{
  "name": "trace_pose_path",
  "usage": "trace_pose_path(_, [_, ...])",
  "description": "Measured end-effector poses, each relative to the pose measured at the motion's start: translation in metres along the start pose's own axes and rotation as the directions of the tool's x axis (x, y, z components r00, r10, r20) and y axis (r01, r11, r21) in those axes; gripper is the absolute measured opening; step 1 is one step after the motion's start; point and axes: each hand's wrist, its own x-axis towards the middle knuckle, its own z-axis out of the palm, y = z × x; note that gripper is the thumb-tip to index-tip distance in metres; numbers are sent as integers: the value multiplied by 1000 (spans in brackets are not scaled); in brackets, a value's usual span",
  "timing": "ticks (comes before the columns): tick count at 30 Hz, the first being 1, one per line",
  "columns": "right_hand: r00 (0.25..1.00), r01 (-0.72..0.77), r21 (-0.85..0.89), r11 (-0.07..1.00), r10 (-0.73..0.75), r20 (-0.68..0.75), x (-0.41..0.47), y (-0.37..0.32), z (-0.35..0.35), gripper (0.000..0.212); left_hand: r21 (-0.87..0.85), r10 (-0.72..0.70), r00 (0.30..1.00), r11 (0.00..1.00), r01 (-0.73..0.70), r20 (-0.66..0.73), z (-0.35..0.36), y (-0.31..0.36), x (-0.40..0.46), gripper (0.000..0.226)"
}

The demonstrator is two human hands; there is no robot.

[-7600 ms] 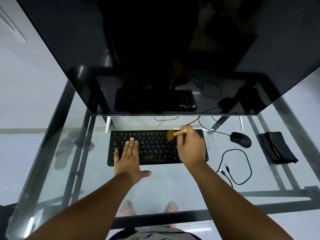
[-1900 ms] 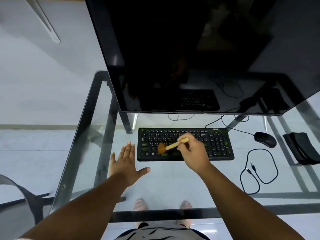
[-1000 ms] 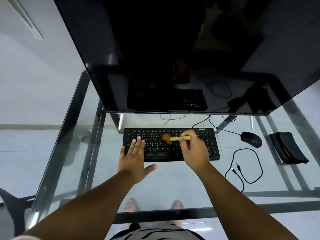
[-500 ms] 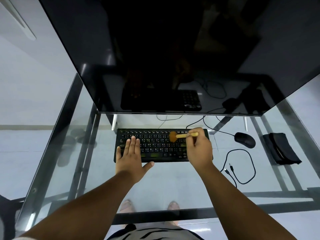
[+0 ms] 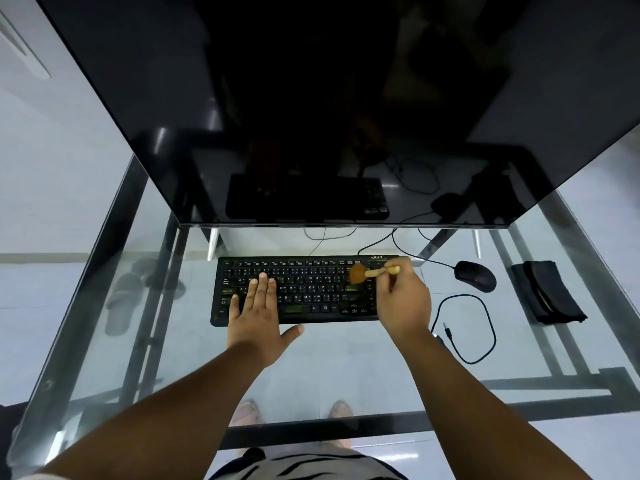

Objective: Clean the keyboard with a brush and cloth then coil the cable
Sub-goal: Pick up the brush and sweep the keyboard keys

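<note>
1. Looming over everything is the monitor point(image 5: 311, 98), screen dark, mirroring the desk stuff below it.
2. Glass desk point(image 5: 346, 368) next, see-through, so you get the floor, a pair of sandals point(image 5: 138, 292) off to the left and two bare feet under the near edge.
3. Keyboard point(image 5: 304, 289), black, sits flat just in front of the monitor, roughly centered, with its wire running off the back right corner.
4. Left hand point(image 5: 258, 313) lies palm down on the left half of the keys, fingers straight and together, thumb out over the glass. Gripping nothing.
5. Right hand point(image 5: 403, 303) is over the right end of the keyboard, fingers pinched around the brush handle.
6. Cloth point(image 5: 547, 292), dark and folded, far right on the desk, well apart from the keyboard.
7. Cable point(image 5: 485, 327) lies in a loose loop between the right wrist and the cloth, plug ends near the wrist.
8. Mouse point(image 5: 474, 275), black, just past that loop.
9. Brush point(image 5: 367, 273), wooden handle, brownish bristles resting on the keys near the right end.
</note>
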Motion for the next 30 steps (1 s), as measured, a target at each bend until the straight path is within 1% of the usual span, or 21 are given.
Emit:
trace_pose_path(2, [999,-25,91,996,29,-35,-1,1,-2,5,-10,-1,1000,1000,1,-6,0,1,0,105])
trace_pose_path(4, [998,-47,191,980,38,46,-2,1,-1,4,-16,0,1000,1000,0,-13,0,0,0,105])
trace_pose_path(5, [998,-25,160,987,15,65,-3,0,-1,4,-15,0,1000,1000,0,-13,0,0,0,105])
trace_pose_path(7, [1000,28,43,999,-28,10,-4,-1,0,5,-14,-3,1000,1000,3,-8,-1,0,-1,105])
trace_pose_path(9, [999,37,67,997,-34,-41,-4,-6,2,5,-11,-7,1000,1000,7,-4,-2,-2,-2,105])
trace_pose_path(10, [999,43,134,990,-41,-18,-5,-10,4,5,-6,-8,1000,1000,8,-3,-2,-3,-3,104])
trace_pose_path(13, [984,25,356,934,-85,155,-13,-28,15,7,8,-4,1000,1000,4,10,-3,-10,-4,104])
trace_pose_path(15, [955,9,410,912,-130,268,-20,-36,22,8,16,0,1000,1000,0,14,-3,-14,-5,104])
trace_pose_path(17, [916,62,344,937,-190,354,-24,-39,30,7,22,6,1000,1000,-6,22,-4,-19,-5,104])
trace_pose_path(18, [907,113,262,958,-207,367,-24,-37,32,6,22,12,1000,1000,-12,29,-4,-18,-5,104])
trace_pose_path(19, [915,157,161,974,-205,347,-24,-35,33,6,25,18,999,1000,-19,34,-5,-19,-4,104])
trace_pose_path(20, [939,179,76,981,-194,285,-24,-35,32,7,29,24,999,999,-25,36,-5,-21,-4,103])
trace_pose_path(21, [962,178,37,983,-181,202,-23,-35,30,6,35,30,999,999,-31,39,-6,-22,-4,103])
trace_pose_path(22, [975,168,51,984,-174,138,-22,-35,28,6,41,34,999,999,-36,41,-6,-23,-4,102])
trace_pose_path(23, [979,152,99,983,-163,121,-21,-36,27,6,45,39,998,998,-41,44,-6,-24,-4,102])
trace_pose_path(25, [968,114,206,972,-156,197,-19,-37,25,5,50,43,998,998,-46,47,-6,-25,-5,102])
trace_pose_path(26, [955,118,198,973,-166,248,-19,-36,24,5,47,44,998,998,-46,43,-6,-25,-5,102])
trace_pose_path(27, [949,140,130,982,-170,265,-18,-34,24,6,41,45,998,998,-47,39,-6,-25,-5,102])
trace_pose_path(28, [955,158,45,986,-164,245,-18,-31,23,5,36,44,998,998,-45,36,-6,-24,-4,102])
trace_pose_path(29, [972,156,-15,988,-151,183,-17,-29,21,6,33,42,999,999,-43,32,-6,-24,-4,102])
trace_pose_path(30, [985,134,-19,991,-131,107,-17,-29,18,6,31,39,999,999,-40,27,-6,-23,-4,102])
